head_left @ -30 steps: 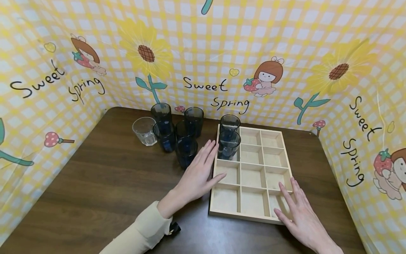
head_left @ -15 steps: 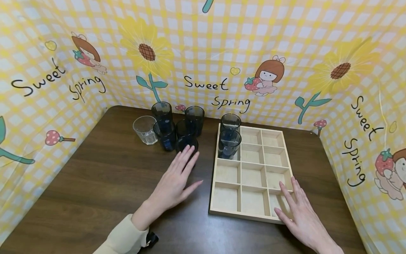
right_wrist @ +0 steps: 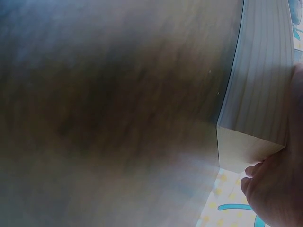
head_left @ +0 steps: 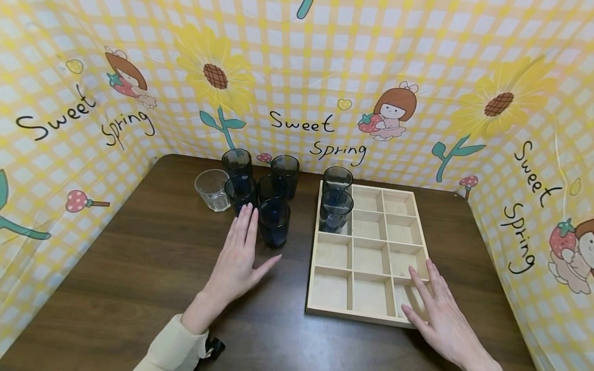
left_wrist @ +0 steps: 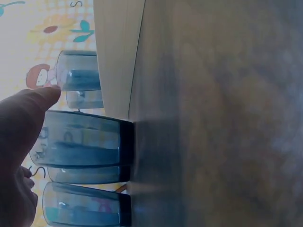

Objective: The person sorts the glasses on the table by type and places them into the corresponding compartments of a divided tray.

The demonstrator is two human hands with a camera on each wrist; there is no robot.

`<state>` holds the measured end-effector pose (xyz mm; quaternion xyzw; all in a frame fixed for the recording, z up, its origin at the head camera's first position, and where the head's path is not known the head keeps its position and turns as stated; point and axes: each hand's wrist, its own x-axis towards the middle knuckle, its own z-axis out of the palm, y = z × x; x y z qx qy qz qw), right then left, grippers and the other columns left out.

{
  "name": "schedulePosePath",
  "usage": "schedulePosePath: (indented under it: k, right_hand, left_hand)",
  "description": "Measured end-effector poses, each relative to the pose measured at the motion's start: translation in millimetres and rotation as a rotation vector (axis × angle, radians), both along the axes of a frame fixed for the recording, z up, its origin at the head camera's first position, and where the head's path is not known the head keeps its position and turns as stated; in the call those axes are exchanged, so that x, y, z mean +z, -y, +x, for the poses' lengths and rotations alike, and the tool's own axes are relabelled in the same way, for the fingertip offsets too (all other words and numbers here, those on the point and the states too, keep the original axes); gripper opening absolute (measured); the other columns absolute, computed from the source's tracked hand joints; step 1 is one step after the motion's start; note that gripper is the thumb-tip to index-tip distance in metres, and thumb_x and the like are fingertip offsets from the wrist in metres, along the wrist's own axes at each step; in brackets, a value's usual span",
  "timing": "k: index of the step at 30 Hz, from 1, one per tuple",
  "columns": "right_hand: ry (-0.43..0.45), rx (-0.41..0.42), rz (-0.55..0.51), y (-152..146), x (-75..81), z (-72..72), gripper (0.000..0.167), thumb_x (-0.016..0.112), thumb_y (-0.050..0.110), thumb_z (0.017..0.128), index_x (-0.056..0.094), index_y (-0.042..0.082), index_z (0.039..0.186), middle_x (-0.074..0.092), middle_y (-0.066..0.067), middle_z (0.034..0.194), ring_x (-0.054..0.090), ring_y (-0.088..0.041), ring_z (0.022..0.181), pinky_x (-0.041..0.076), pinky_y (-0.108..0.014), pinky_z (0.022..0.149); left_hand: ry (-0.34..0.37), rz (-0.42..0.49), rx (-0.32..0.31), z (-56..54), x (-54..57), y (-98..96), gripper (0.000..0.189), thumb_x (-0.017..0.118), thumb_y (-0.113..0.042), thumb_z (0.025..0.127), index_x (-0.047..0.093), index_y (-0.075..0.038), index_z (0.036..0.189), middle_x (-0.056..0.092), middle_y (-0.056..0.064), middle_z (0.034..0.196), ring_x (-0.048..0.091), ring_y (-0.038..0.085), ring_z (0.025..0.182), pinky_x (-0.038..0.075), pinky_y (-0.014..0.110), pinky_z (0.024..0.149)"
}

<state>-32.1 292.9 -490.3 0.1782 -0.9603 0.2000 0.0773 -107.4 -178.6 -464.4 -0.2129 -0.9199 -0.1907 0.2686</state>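
My left hand is over the table with fingers straight and thumb spread, holding nothing. Its fingertips overlap the base of one dark blue glass in the head view, and another blue glass stands just right of them. The left wrist view shows the thumb beside a blue glass. My right hand rests, fingers extended, at the near right corner of a wooden compartment tray. Two blue glasses, a far one and a nearer one, stand upright in the tray's far two left-column compartments.
More blue glasses, including one at the back, stand in a close group left of the tray. A clear glass stands at that group's left. The dark wooden table is walled by a yellow checked cloth.
My left hand has moved left, from beside the tray's left edge, across the front blue glass, to the left of it. My right hand has stayed at the tray's corner.
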Motion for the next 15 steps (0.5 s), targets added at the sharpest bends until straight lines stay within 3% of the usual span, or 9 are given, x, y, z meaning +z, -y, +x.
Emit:
schedulePosePath:
  k: [5, 9, 15]
  right_hand:
    - [0.0, -0.001, -0.001, 0, 0.0, 0.1, 0.086, 0.074, 0.035, 0.104, 0.028, 0.02, 0.176, 0.005, -0.021, 0.186, 0.015, -0.045, 0.171, -0.013, -0.012, 0.129]
    - [-0.002, 0.002, 0.003, 0, -0.1, 0.0, 0.087, 0.074, 0.035, 0.104, 0.027, 0.02, 0.176, 0.005, -0.022, 0.186, 0.014, -0.042, 0.172, -0.013, -0.012, 0.129]
    - [0.021, -0.004, 0.0, 0, 0.2, -0.5, 0.086, 0.072, 0.036, 0.106, 0.025, 0.021, 0.177, 0.002, -0.02, 0.186, 0.017, -0.051, 0.169, -0.014, -0.015, 0.13]
  left_hand:
    - [0.065, 0.015, 0.045, -0.6, 1.6, 2.8, 0.124, 0.095, -0.04, 0.085, 0.02, 0.009, 0.171, 0.026, 0.032, 0.178, 0.028, 0.047, 0.167, 0.02, 0.053, 0.14]
    - [0.162, 0.068, 0.085, 0.4, 7.2, 0.5, 0.118, 0.092, -0.04, 0.09, 0.022, 0.011, 0.17, 0.028, 0.033, 0.177, 0.033, 0.047, 0.165, 0.034, 0.062, 0.132]
    - [0.409, 0.271, 0.131, -2.3, 16.6, -4.8, 0.105, 0.08, -0.038, 0.102, 0.015, 0.002, 0.174, 0.027, 0.029, 0.179, 0.033, 0.047, 0.165, 0.034, 0.065, 0.131]
